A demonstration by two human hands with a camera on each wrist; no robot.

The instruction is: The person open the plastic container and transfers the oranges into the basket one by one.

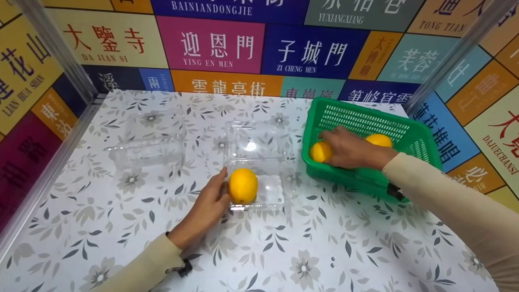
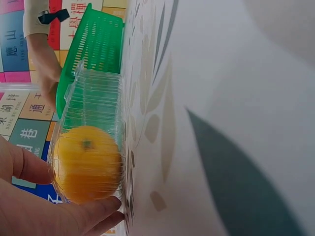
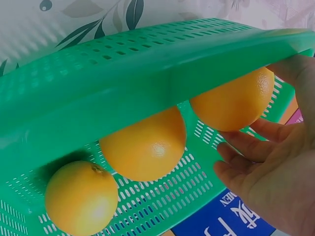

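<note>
My left hand (image 1: 206, 207) rests against the left side of a clear plastic clamshell box (image 1: 269, 190), its lid folded back. One orange (image 1: 243, 185) sits in that box's left part. In the left wrist view, the fairly straight fingers (image 2: 101, 212) touch the box wall beside the orange. My right hand (image 1: 346, 148) reaches into a green perforated basket (image 1: 421, 129) and grips an orange (image 3: 236, 101) near its left end. Two more oranges lie in the basket, a middle orange (image 3: 147, 147) and an end orange (image 3: 81, 199). The head view hides one behind the right hand.
A second clear plastic clamshell box (image 1: 148, 152) stands lid up at the back left. Flower-patterned white covering (image 1: 304, 263) spreads over the table. Printed panels (image 1: 211, 44) wall off the back and sides, with metal posts (image 1: 61, 52) at the corners.
</note>
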